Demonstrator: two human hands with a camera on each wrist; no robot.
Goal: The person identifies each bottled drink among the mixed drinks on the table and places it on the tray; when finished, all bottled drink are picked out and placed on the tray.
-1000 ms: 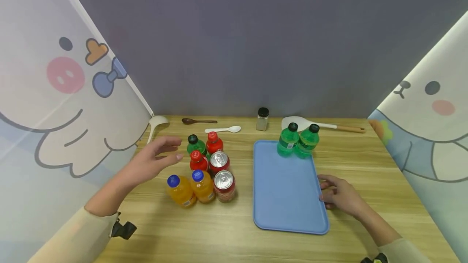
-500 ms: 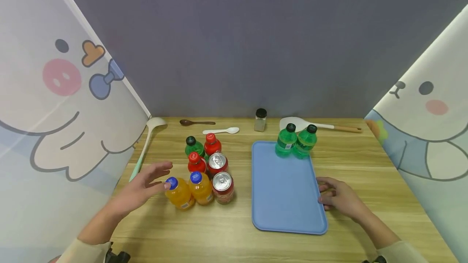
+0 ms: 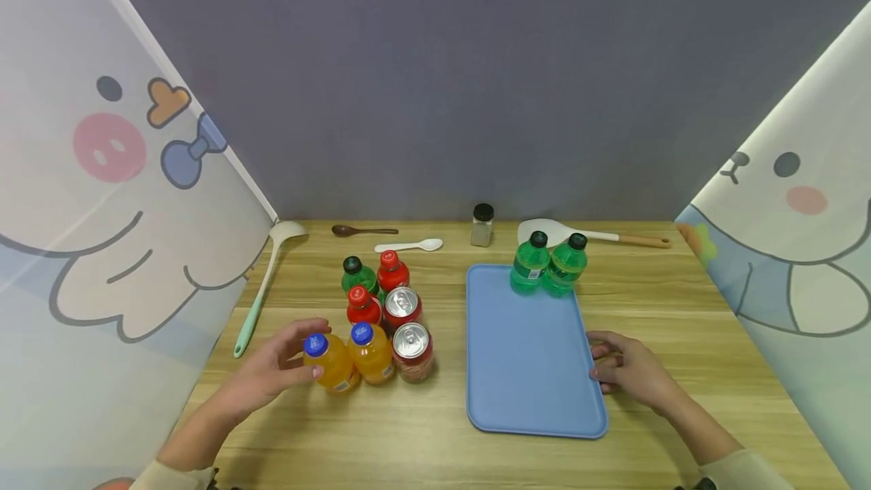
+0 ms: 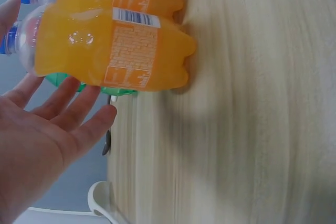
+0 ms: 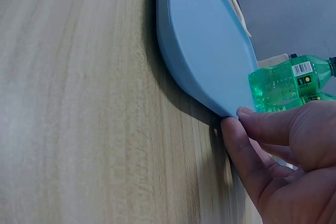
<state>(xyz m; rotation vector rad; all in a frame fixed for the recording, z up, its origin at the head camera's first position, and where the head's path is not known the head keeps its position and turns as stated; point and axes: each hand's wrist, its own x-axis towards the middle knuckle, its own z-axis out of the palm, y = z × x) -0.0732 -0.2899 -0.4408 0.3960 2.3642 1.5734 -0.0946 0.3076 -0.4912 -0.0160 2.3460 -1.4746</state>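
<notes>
My left hand (image 3: 268, 375) is spread around the nearest-left orange soda bottle (image 3: 336, 366), thumb on the near side and fingers on the far side. In the left wrist view its fingers (image 4: 79, 111) are nearly straight, the tips right beside the bottle's body. A second orange soda bottle (image 3: 373, 359) stands against it on the right; both have blue caps. My right hand (image 3: 636, 373) pinches the right edge of a blue tray (image 3: 527, 369) between thumb and fingers. Two green soda bottles (image 3: 528, 267) with black caps stand upright at the tray's far right corner.
Beside the orange bottles stand red cans (image 3: 413, 358), red-capped bottles (image 3: 364, 307) and a green bottle (image 3: 358, 275). Along the back lie a ladle (image 3: 261, 289), a dark spoon (image 3: 361, 231), a white spoon (image 3: 411, 245) and a spatula (image 3: 578, 235), with a spice jar (image 3: 481, 229).
My left hand has come down and nearer from left of the green and red bottles to the left orange bottle. My right hand stays on the tray edge. The head view shifts slightly.
</notes>
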